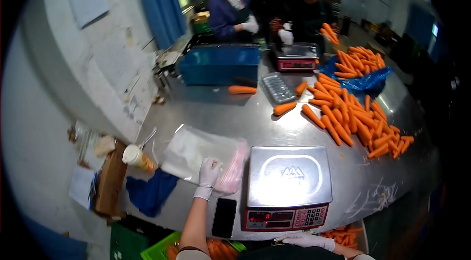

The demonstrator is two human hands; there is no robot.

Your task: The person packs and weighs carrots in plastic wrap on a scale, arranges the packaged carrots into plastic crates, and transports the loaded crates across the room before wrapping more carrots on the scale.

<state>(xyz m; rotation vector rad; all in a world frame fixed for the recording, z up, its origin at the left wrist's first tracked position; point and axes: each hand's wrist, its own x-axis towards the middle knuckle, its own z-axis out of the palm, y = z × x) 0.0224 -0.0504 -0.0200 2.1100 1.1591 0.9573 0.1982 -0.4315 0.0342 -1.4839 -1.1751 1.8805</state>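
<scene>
My left hand (210, 172), in a white glove, rests on a stack of clear plastic bags (189, 149) with a pink edge. Its fingers are curled against the top bag, seemingly gripping it. My right hand (306, 240), also gloved, is at the table's near edge below the scale; its fingers look stretched out to the left, with their tips partly hidden. Between and beyond my hands stands a red digital scale (289, 176) with a bare steel plate, its display lit. A black phone (224, 218) lies between the scale and my left forearm.
Loose carrots (351, 117) pile up on the steel table (221, 113)'s right side. Farther back are a blue bin (218, 65), a clear tray (278, 88) and a second scale (296, 56). Two co-workers stand across. A cup (139, 157) and blue cloth (150, 192) lie left.
</scene>
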